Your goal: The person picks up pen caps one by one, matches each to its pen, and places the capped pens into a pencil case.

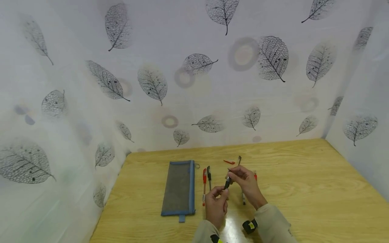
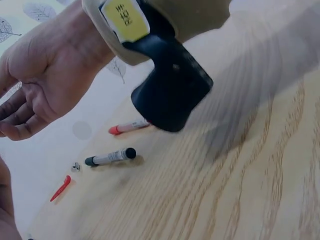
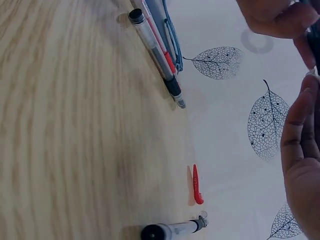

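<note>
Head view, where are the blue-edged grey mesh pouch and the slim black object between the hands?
Blue-edged grey mesh pouch (image 1: 177, 187): head view, middle of its mesh.
Slim black object (image 1: 227, 183): head view, its visible middle.

Beige sleeves (image 1: 271, 222) — black, block-shaped wrist mounts (image 2: 172, 87) — a yellow label (image 2: 127, 20) with dark characters.

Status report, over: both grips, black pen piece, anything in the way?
Left grip, right grip: both pinch slim black pen piece. Piece held above yellow wood-grain table. Red-capped pen, black-capped pen beside left grip; seemingly not blocking.
</note>
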Demonstrator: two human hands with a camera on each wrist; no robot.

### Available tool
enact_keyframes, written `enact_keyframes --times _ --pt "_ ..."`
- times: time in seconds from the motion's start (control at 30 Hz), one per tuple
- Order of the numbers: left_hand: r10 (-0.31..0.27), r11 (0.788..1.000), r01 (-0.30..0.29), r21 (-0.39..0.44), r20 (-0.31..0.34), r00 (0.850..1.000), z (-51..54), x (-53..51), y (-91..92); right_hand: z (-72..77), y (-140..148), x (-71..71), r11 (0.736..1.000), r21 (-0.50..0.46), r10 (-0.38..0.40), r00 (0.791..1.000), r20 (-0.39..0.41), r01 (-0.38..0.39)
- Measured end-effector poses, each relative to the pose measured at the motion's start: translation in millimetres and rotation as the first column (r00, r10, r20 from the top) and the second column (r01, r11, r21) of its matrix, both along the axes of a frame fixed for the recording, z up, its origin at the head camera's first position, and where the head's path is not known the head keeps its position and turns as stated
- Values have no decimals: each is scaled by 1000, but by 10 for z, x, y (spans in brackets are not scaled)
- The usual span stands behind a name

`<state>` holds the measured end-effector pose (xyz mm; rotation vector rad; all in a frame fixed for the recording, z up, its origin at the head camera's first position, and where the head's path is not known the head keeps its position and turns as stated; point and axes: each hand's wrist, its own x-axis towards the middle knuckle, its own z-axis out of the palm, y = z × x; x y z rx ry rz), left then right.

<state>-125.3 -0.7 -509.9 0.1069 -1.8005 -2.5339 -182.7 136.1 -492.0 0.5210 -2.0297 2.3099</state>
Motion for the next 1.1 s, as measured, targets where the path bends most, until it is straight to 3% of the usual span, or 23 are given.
enact_keyframes --times 0.3,0.57,0.8,0.93,1.1 --pt "30 998 -27 -58 60 998 -34 -63 -12 40 13 45 989 112 87 994 62 -94" --pt "56 990 -37 -138 133 990 -25 -82 -27 29 -15 -15 973 223 34 989 142 -66" --pt "63 961 -25 -274 132 989 14 -103 -136 62 -44 -188 963 233 99 981 165 -136" --pt "51 960 -16 -281 116 992 -6 -136 -189 100 -82 -308 950 260 127 974 189 -175" --pt "50 946 0 -323 147 988 -5 -186 -234 104 -131 -442 936 282 151 963 222 -212"
